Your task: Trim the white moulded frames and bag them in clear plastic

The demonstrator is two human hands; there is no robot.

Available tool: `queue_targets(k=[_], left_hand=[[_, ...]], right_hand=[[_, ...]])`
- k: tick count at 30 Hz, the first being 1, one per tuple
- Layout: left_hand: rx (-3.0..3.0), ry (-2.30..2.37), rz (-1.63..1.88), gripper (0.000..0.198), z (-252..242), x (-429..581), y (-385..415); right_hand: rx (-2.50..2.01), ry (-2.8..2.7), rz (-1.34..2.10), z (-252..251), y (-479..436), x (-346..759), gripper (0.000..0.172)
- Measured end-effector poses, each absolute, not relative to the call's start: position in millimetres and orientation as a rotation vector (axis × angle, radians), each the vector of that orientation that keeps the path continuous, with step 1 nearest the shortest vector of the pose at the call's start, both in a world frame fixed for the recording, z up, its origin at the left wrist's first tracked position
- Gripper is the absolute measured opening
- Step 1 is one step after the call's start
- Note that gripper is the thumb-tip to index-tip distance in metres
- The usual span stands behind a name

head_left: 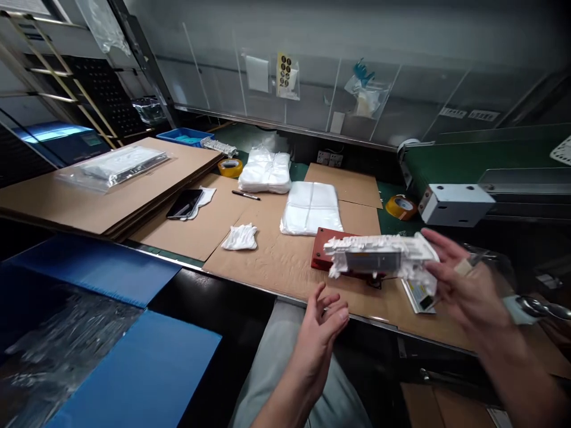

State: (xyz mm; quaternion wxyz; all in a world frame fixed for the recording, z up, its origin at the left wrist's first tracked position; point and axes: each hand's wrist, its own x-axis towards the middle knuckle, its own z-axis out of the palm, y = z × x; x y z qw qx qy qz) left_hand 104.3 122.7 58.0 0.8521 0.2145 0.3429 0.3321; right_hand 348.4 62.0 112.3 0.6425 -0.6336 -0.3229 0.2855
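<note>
My right hand (464, 279) grips the right end of a white moulded plastic part (383, 255), with a dark grey rectangular panel facing me. It is held up over the bench and slightly blurred. Behind it, partly covered, lies a red block (322, 249) on the cardboard. My left hand (319, 324) hovers over the bench's front edge, palm turned inward, fingers loosely curled and apart with nothing in them. Beneath the white part a flat metal piece with a yellow label (418, 294) shows in part.
Two stacks of white bags (311, 208) lie on the cardboard, with a crumpled white cloth (239, 237), a pen (245, 195) and a phone (184, 204) leftward. Tape rolls (401, 207) sit at the back. At right stands a white metal box (455, 205); blue crates (143, 368) are lower left.
</note>
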Motion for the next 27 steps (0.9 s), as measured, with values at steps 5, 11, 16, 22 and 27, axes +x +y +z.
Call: queue_targets(k=[5,11,16,22,27], left_hand=[[0.591,0.856,0.617,0.064,31.3,65.6,119.6],[0.611,0.996,0.677,0.072,18.1,17.5,124.0],[0.637,1.031,0.696,0.07,21.0,11.8,131.3],[0.667,1.032,0.707,0.063,17.3,13.8,135.1],[0.657,1.068,0.649,0.055,14.6,8.8,140.6]], right_hand=[[-1.836,-1.163,0.202,155.2,94.7,407.3,0.075],[-1.961,-1.534,0.311,169.9,123.5,414.0,0.074],[-1.868,-1.915,0.348,182.4,162.2,397.4,0.08],[-1.838,-2.201,0.39,197.4,184.7,388.2,0.077],[-1.853,-2.178,0.476,190.7,192.8,387.0,0.057]])
